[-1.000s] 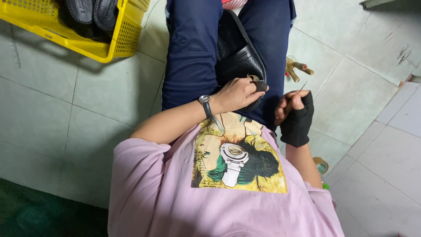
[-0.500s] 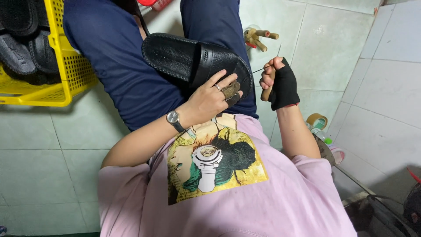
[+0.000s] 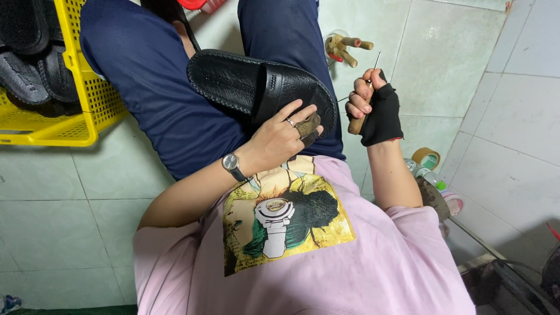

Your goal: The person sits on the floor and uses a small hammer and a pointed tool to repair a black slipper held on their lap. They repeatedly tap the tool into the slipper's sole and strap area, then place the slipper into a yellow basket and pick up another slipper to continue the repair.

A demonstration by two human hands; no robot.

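A black leather slide sandal (image 3: 245,87) lies across my lap on my navy trousers. My left hand (image 3: 280,137), with a wristwatch and a ring, grips the sandal's near end, its fingertips covered by worn guards. My right hand (image 3: 373,108), in a black fingerless glove, is closed around a wooden-handled awl (image 3: 356,122) whose thin needle points upward. That hand sits just right of the sandal's end, apart from it. A thin thread seems to run between the sandal and the awl hand.
A yellow plastic basket (image 3: 87,105) with several black sandals (image 3: 29,58) stands at the left on the tiled floor. Wooden-handled tools (image 3: 347,46) lie beyond my right knee. A tape roll (image 3: 426,157) and a small bottle (image 3: 429,175) sit by my right elbow.
The view has swung so the sandal shows fully on my lap. My left hand has shifted along the sandal to its near end. My right hand still holds the awl, now raised beside it.
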